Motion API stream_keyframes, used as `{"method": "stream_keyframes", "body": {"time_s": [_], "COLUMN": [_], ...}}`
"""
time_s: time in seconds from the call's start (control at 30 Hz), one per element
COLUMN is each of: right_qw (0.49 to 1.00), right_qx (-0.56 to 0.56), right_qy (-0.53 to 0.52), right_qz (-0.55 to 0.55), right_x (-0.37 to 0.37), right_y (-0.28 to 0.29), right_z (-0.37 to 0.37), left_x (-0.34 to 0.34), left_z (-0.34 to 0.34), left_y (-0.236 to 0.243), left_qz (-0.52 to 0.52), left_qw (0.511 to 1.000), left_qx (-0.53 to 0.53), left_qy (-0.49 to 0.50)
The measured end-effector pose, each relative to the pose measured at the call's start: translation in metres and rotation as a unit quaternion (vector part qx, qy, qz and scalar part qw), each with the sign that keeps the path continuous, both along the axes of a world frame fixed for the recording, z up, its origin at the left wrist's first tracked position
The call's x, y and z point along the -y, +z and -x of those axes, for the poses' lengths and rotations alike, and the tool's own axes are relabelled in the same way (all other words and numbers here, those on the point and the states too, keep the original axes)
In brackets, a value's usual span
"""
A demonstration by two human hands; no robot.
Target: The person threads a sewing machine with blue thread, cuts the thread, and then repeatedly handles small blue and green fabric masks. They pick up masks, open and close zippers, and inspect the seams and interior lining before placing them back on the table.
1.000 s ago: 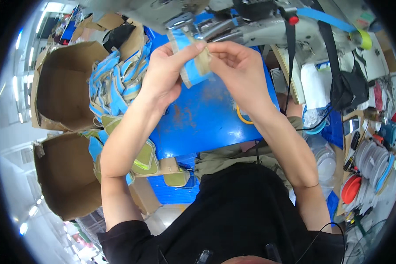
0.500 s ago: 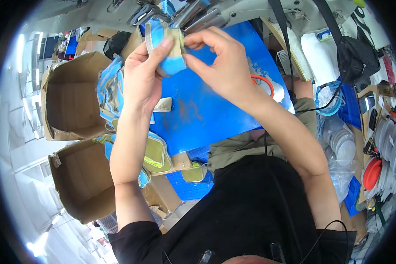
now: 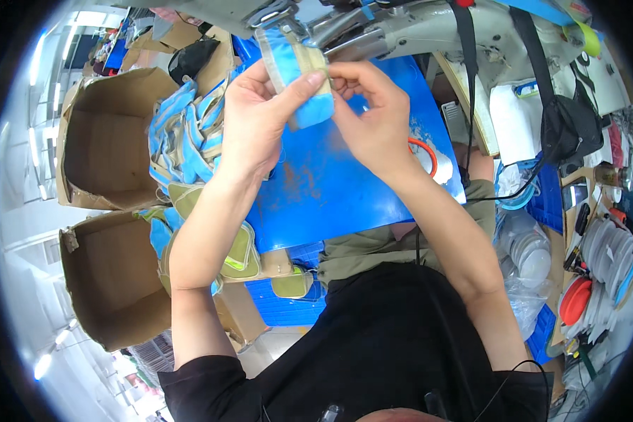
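Over the shiny blue table (image 3: 323, 200), the left hand (image 3: 254, 119) pinches a blue-and-tan cloth band (image 3: 285, 63); the right hand (image 3: 376, 116) curls at its edge, maybe pinching, I cannot tell. The band looks part done; blue-and-tan cloth strips (image 3: 188, 137) lie heaped at left.

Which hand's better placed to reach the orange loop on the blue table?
Right, probably: the right hand is nearer the orange loop on the blue table. The left hand is farther off and holds the blue-and-beige strip.
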State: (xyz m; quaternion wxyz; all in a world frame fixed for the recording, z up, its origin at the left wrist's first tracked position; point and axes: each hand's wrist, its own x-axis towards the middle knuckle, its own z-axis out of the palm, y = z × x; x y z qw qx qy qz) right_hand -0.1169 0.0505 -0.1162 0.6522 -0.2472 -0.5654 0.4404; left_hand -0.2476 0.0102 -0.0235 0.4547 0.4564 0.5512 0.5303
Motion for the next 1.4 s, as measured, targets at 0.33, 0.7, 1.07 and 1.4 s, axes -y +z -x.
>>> {"method": "stream_keyframes", "body": {"time_s": [0.33, 0.7, 1.07, 1.4], "right_qw": [0.990, 0.981, 0.986, 0.952], "right_qx": [-0.036, -0.062, -0.030, -0.065], "right_qy": [0.050, 0.106, 0.094, 0.201], "right_qz": [0.127, 0.148, 0.135, 0.222], "right_x": [0.003, 0.002, 0.002, -0.008], "right_y": [0.016, 0.019, 0.010, 0.032], "right_z": [0.000, -0.005, -0.009, -0.025], "left_x": [-0.021, -0.008, -0.013, -0.015], "left_z": [0.013, 0.013, 0.009, 0.000], "left_y": [0.004, -0.001, -0.005, 0.004], "left_qz": [0.053, 0.033, -0.003, 0.003], "left_qw": [0.998, 0.996, 0.999, 0.999], "left_qx": [0.027, 0.086, 0.016, 0.040], "left_qy": [-0.011, -0.013, -0.028, -0.002]}}
